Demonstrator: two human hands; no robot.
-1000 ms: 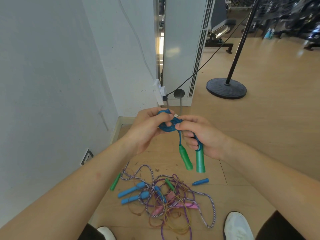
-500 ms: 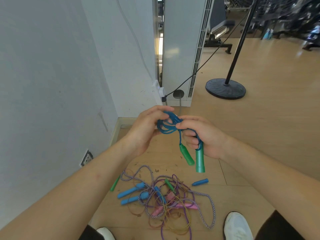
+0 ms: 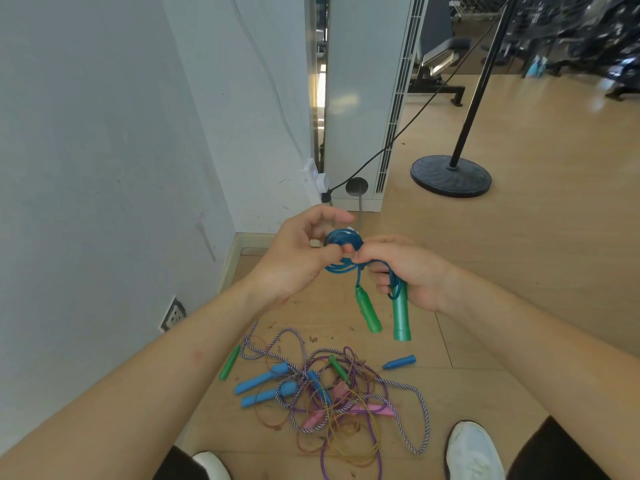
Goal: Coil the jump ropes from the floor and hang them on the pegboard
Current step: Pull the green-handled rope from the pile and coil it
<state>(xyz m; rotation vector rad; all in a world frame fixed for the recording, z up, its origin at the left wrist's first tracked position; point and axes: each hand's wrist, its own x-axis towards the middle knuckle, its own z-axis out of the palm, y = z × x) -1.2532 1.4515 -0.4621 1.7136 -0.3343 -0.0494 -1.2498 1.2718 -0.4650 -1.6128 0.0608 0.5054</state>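
So the biggest rope thing is the tangled pile of jump ropes (image 3: 332, 393) on the light wooden floor (image 3: 519, 271), just ahead of the white shoes (image 3: 474, 452). It's a purple-and-white striped cord and thin purple and gold cords, with blue, pink and green plastic handles mixed in.

Held up above that pile is the shiny blue jump rope (image 3: 343, 252), wound into a small tight coil between both hands. The left hand (image 3: 294, 261) has its fingers curled round the coil's left side. The right hand (image 3: 412, 271) pinches the coil's right side, and its lower fingers wrap the cord just above one handle.

Room-wise, the white painted wall (image 3: 104, 168) is tight on the left. The floor opens out to the right and ahead, as far as the black round stand base (image 3: 450, 176).

The two green plastic handles (image 3: 369, 311) hang below the coil, slightly apart, long axes near vertical with butt ends toward the floor. The left one leans a bit rightward at the bottom.
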